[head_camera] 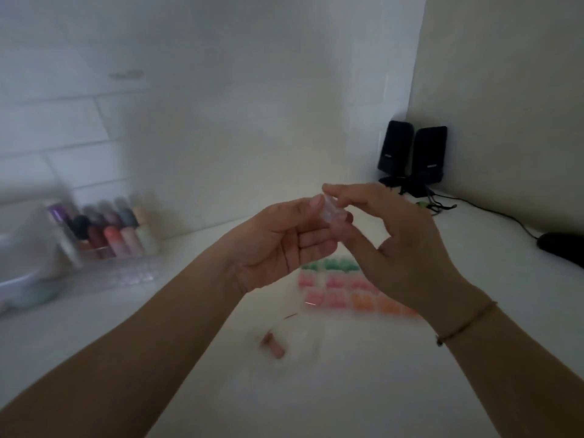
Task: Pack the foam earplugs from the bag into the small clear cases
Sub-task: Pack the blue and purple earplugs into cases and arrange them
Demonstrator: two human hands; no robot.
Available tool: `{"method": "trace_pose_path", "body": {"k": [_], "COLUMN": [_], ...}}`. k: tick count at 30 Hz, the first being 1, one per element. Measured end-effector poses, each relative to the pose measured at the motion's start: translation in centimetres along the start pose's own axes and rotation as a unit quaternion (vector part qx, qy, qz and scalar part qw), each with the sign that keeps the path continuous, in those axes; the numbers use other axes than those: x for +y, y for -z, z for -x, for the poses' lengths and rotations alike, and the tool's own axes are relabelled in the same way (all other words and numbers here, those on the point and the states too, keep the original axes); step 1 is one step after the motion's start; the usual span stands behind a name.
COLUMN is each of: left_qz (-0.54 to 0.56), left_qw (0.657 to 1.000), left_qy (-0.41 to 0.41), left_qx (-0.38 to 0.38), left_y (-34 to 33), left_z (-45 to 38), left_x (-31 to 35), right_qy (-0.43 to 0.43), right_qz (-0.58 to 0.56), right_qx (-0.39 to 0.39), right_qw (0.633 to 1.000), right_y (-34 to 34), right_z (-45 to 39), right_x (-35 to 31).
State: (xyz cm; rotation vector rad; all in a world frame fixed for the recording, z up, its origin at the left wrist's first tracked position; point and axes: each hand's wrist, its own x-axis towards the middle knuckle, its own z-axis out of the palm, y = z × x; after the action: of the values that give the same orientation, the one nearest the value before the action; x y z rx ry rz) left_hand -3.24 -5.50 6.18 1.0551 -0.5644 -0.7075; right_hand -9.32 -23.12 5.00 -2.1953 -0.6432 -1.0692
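Observation:
The view is blurred. My left hand (pixel 278 245) and my right hand (pixel 395 245) meet above the white table, both pinching a small clear case (pixel 331 213) held between their fingertips. What is inside the case cannot be made out. Under the hands, rows of filled clear cases (pixel 341 292) lie on the table, showing green, pink and orange earplugs. A loose pinkish earplug (pixel 274 344) lies nearer to me, beside the clear bag (pixel 303 330), which is barely visible.
A clear organizer (pixel 107 238) with coloured bottles stands at the left, next to a white container (pixel 19 279). Two black speakers (pixel 410 153) with cables sit in the back right corner, and a black mouse (pixel 562 248) lies at the right edge.

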Motion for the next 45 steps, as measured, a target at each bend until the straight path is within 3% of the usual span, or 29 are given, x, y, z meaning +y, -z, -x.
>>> {"method": "trace_pose_path", "body": {"k": [4, 8, 12, 17, 23, 29, 39, 43, 45], "left_qz": [-0.024, 0.068, 0.063, 0.092, 0.015, 0.001, -0.044, -0.133, -0.140], "left_qw": [0.994, 0.997, 0.997, 0.993, 0.995, 0.993, 0.992, 0.984, 0.985], "left_qy": [-0.080, -0.043, -0.021, -0.071, -0.077, -0.090, -0.088, -0.071, -0.062], "left_qx": [0.067, 0.006, -0.039, 0.022, 0.063, 0.079, 0.085, 0.091, 0.080], "left_y": [3.1, 4.8, 5.8, 5.9, 6.3, 6.4, 6.4, 6.2, 6.3], "left_z": [2.2, 2.8, 3.0, 3.1, 3.0, 2.9, 3.1, 3.3, 3.4], "left_x": [-0.6, -1.3, -2.0, -3.3, -3.5, -3.4, -3.4, -3.1, -2.7], "right_qy": [0.059, 0.008, -0.036, 0.010, -0.014, -0.026, -0.110, -0.159, -0.163], "right_qz": [0.118, -0.006, -0.094, -0.122, -0.053, 0.052, 0.017, -0.023, -0.052], "right_qx": [0.043, 0.083, 0.066, 0.065, 0.019, 0.030, 0.073, 0.058, 0.015], "right_qw": [0.990, 0.997, 0.993, 0.990, 0.998, 0.998, 0.991, 0.985, 0.985], "right_y": [-4.9, -7.1, -7.5, -7.5, -6.8, -7.3, -8.0, -7.7, -7.4], "right_z": [-0.6, 0.4, 0.8, 0.9, 1.2, 1.2, 1.4, 1.4, 1.2], "right_x": [-1.6, -2.4, -2.5, -2.3, -1.6, -1.7, -3.1, -3.0, -2.9]}}
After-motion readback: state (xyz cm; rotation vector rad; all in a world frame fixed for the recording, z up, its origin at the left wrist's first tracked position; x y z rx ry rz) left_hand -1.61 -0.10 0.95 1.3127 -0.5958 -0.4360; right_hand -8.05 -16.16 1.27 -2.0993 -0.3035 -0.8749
